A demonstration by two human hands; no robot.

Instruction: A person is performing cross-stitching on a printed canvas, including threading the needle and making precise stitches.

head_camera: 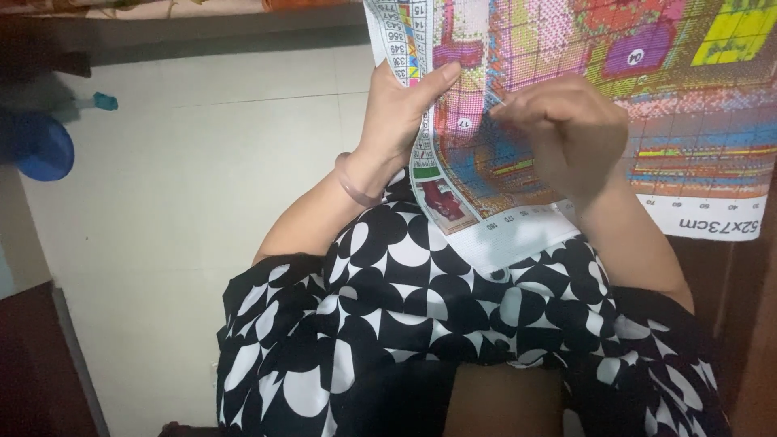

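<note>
From the head view, my left hand (401,109) grips the edge of the cross-stitch cloth (583,89), thumb pressed over its printed margin, while my right hand (566,129) is closed in a pinch on a fine needle (497,103) at the stitched face. The cloth hangs in front of me over my lap; it looks light and limp, folding wherever unsupported, so I judge the edge is the best place to hold it taut. A bangle (354,184) circles my left wrist. My black-and-white dress (421,324) lies beneath, a blue object (36,146) sits well apart on the pale floor (186,202); nothing blocks my hands.
</note>
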